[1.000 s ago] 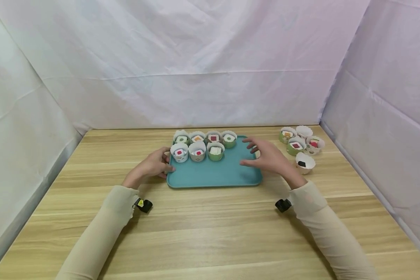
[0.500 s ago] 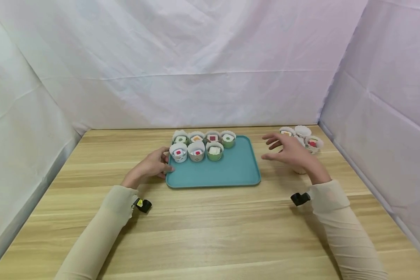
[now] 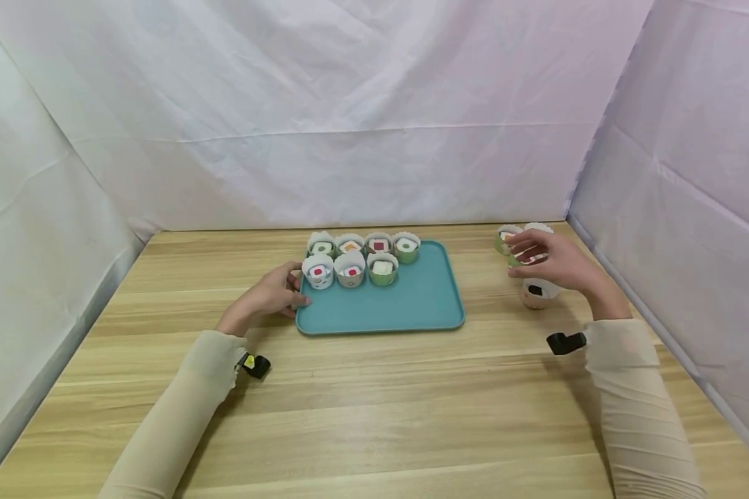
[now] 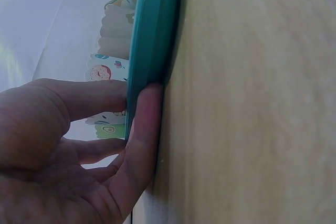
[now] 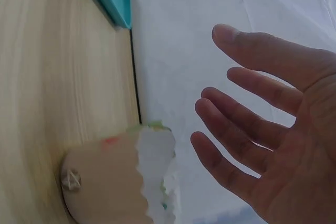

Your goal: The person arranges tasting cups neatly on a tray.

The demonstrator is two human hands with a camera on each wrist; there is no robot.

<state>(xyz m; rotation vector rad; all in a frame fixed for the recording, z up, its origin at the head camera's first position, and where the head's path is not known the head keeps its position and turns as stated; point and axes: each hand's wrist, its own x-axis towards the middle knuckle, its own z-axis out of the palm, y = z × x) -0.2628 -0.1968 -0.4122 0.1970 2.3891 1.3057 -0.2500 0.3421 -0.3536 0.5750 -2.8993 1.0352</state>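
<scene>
As the head view showed, the left hand (image 3: pixel 271 292) pinched the left edge of the tray (image 3: pixel 399 305), presumably to steady it; seven cups (image 3: pixel 384 279) stood in it, packed in two rows at far left, likely to save room. Right hand (image 3: pixel 558 262), fingers apart, hovered at the loose cups (image 3: pixel 532 300) on the surface (image 3: pixel 374 416), partly hiding them; half a second earlier it was nearer the tray. Left wrist: rim between digits, cups behind. Right wrist: hand spread, holding nothing, a tan cup (image 5: pixel 110 182) near.
</scene>
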